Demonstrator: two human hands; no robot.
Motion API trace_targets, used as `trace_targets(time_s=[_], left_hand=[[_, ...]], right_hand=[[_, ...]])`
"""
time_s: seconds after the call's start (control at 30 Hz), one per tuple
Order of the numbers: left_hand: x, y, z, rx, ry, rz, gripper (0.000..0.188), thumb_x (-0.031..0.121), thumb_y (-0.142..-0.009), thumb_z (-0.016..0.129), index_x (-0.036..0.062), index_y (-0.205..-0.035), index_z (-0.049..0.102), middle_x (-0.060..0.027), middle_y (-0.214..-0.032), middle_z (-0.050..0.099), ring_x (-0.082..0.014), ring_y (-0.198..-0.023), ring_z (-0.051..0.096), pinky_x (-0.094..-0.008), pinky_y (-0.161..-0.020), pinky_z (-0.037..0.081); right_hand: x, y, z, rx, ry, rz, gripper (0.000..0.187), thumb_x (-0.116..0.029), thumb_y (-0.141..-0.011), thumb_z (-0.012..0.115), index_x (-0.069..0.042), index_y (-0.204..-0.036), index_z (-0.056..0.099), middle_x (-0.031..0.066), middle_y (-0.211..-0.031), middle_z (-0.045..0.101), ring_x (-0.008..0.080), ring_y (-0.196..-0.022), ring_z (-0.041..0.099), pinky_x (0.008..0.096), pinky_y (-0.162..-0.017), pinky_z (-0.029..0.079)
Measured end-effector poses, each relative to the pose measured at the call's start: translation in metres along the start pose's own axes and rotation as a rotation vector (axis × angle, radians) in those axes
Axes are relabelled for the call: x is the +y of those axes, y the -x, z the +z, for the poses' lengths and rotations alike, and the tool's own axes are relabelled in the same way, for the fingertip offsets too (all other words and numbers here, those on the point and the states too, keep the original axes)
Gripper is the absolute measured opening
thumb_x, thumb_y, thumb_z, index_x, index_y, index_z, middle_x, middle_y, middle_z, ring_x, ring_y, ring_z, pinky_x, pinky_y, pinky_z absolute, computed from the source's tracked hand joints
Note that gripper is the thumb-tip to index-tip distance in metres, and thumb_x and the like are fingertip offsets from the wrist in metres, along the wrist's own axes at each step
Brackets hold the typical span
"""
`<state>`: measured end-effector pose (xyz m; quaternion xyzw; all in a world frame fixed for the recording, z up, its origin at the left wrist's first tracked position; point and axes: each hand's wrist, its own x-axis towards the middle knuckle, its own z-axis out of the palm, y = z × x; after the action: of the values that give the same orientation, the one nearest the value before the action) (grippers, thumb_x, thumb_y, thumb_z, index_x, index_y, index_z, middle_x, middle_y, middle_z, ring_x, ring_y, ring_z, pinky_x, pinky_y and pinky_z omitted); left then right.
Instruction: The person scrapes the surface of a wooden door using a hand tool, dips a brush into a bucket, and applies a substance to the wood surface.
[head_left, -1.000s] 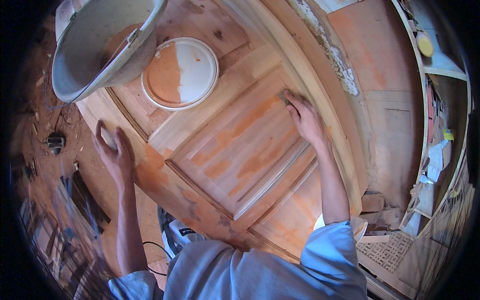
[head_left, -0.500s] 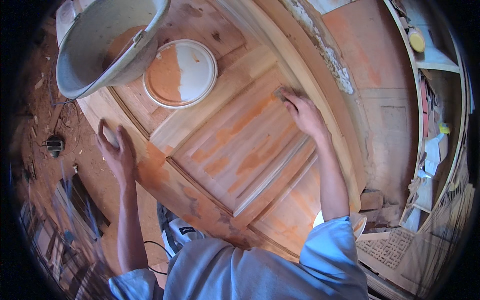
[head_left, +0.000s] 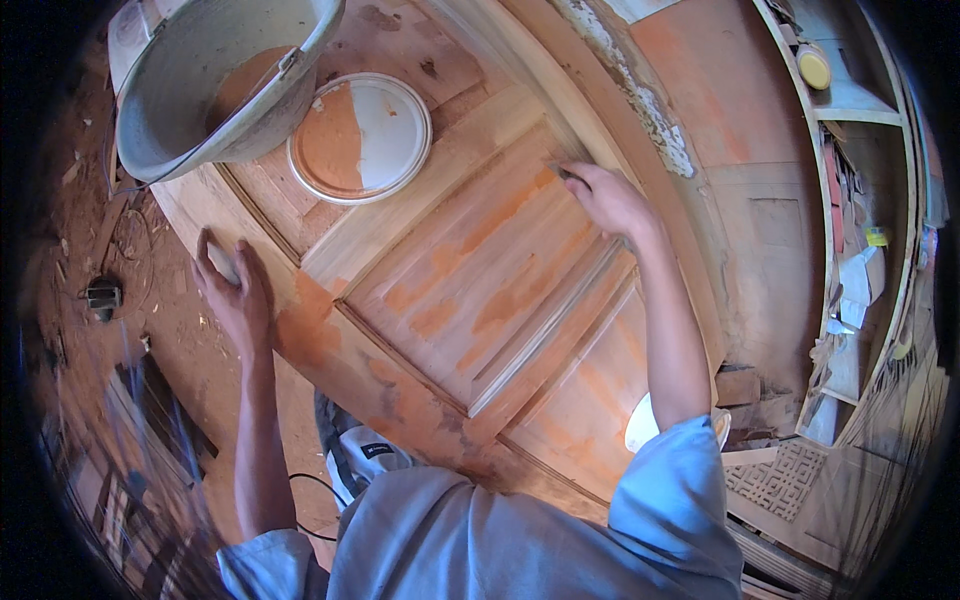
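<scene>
A wooden door (head_left: 440,385) with recessed panels lies in front of me, smeared with orange filler. My right hand (head_left: 615,205) pinches a small, thin, brownish piece (head_left: 562,171) against the far right corner of the middle panel (head_left: 420,275). Whether this is a scraper or a folded abrasive sheet is hard to see. At the door's left edge is my left hand (head_left: 240,300), thumb and fingers curled around something pale that I cannot make out. Farther off, a round white lid (head_left: 395,150), half covered in orange filler, rests on the door.
A grey bucket (head_left: 165,125) with a wire handle stands at the far left of the door. A white container (head_left: 640,425) is partly behind my right arm. Cluttered shelving (head_left: 855,115) rises at the right. Wood scraps (head_left: 160,400) lie on the dirt floor at left.
The view has shifted slightly, so the door and bucket sit higher. In my right hand the small piece has tilted and now shows more edge-on. My left hand keeps nearly the same place.
</scene>
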<state>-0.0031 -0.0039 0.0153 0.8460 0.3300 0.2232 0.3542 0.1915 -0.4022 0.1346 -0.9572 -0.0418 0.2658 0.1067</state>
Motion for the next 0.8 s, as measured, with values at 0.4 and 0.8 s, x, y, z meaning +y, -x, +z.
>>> trace_targets(time_s=[0.4, 0.8], left_hand=[[-0.001, 0.001, 0.001, 0.005, 0.099, -0.046, 0.059, 0.033, -0.098, 0.064, 0.0043, -0.145, 0.045, -0.0326, -0.150, 0.036, -0.0492, -0.140, 0.036, -0.0522, -0.114, 0.033], [-0.004, 0.000, 0.006, 0.035, 0.050, -0.001, 0.057, 0.034, -0.098, 0.063, 0.0042, -0.144, 0.046, -0.0329, -0.148, 0.037, -0.0494, -0.137, 0.040, -0.0512, -0.113, 0.036]], right_hand=[[0.007, -0.014, -0.006, -0.333, 0.179, -0.049, 0.040, -0.024, -0.100, 0.053, -0.008, -0.136, 0.061, 0.0239, -0.120, 0.068, 0.0384, -0.105, 0.068, 0.0431, -0.092, 0.054], [-0.009, -0.049, -0.010, -0.327, 0.174, 0.041, 0.038, -0.025, -0.100, 0.055, -0.011, -0.134, 0.063, 0.0177, -0.097, 0.073, 0.0270, -0.064, 0.066, 0.0419, -0.062, 0.055]])
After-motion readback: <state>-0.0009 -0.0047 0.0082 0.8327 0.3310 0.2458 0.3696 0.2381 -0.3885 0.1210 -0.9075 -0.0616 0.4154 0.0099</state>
